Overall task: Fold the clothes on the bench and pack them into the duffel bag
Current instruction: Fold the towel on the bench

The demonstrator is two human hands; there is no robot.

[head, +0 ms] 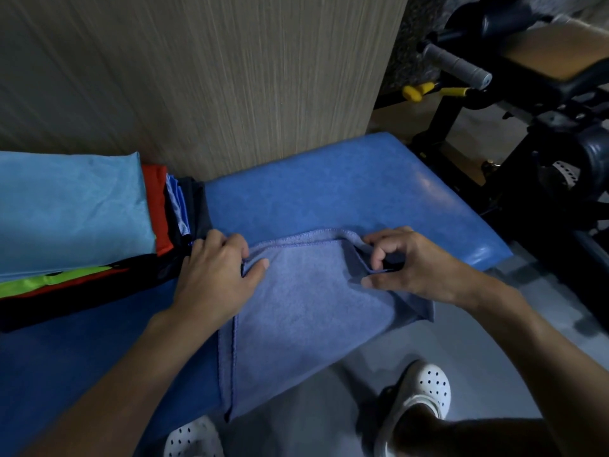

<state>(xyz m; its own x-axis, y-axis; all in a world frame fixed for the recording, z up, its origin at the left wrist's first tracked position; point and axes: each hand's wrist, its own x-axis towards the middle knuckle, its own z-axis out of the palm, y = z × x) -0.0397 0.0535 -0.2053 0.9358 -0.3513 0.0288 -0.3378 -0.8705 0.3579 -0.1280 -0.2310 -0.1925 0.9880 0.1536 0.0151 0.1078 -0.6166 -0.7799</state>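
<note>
One clothes stack (75, 212) just beside the towel (306, 301)

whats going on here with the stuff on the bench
A person is folding a blue towel on the padded blue bench. The left hand pinches its left edge, the right hand a fold at the right. Its near end hangs off the bench. A stack of folded clothes lies to the left.

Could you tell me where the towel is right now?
Head view, centre: the towel lies on the blue bench, overhanging its near edge, right of the folded stack.
</note>
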